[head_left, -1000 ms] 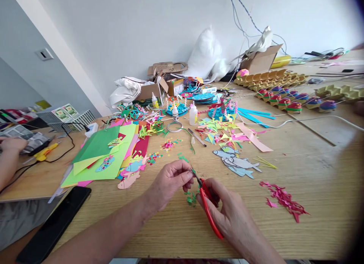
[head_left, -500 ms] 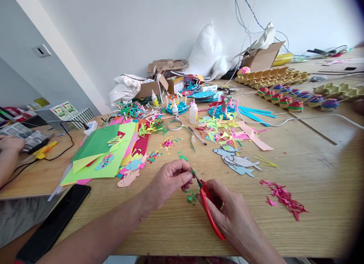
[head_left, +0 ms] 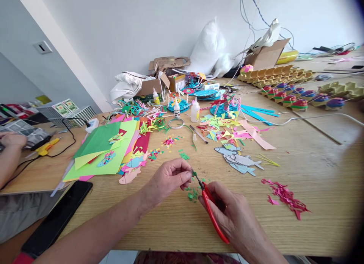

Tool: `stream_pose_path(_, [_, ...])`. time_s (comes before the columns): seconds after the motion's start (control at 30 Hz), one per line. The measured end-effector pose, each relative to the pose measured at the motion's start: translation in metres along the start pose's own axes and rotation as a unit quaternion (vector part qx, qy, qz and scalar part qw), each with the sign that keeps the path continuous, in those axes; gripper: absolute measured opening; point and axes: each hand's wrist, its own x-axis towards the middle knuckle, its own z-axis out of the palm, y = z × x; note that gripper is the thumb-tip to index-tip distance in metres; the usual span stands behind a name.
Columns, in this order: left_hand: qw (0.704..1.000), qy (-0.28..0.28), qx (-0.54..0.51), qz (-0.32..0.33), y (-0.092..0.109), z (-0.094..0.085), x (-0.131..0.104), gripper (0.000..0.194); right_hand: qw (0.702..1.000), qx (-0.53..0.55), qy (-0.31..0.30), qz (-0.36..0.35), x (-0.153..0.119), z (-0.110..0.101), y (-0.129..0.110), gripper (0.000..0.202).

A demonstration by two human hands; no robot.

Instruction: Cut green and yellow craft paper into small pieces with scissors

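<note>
My right hand (head_left: pixel 227 207) is wrapped round the red-handled scissors (head_left: pixel 212 215), whose blades point up and left to my left fingertips. My left hand (head_left: pixel 174 177) is closed in a pinch at the blade tips, on a small green piece (head_left: pixel 194 174) that is mostly hidden by the fingers. Below the blades, small green paper scraps (head_left: pixel 192 194) lie on the wooden table (head_left: pixel 159 230). Another green scrap cluster (head_left: pixel 184 156) lies just beyond my left hand.
Coloured paper sheets (head_left: pixel 96 141) and a black phone (head_left: pixel 58 216) lie left. Grey paper fish (head_left: pixel 241 160) and magenta strips (head_left: pixel 284 197) lie right. Glue bottles (head_left: pixel 195 110) stand behind. At far left, another person's hand (head_left: pixel 13 139) is near a yellow glue gun (head_left: pixel 47 146).
The view has shifted slightly. Both hands keep nearly the same pose, with the scissors still at the left fingertips.
</note>
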Motion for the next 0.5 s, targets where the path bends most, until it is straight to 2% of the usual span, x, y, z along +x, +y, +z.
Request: stream_pose_path(0.5, [0.999,0.014,0.030,-0.001,-0.002,-0.010,-0.004,0.012,0.999,-0.011,-0.047,-0.003,-0.005,0.001,0.005,0.028])
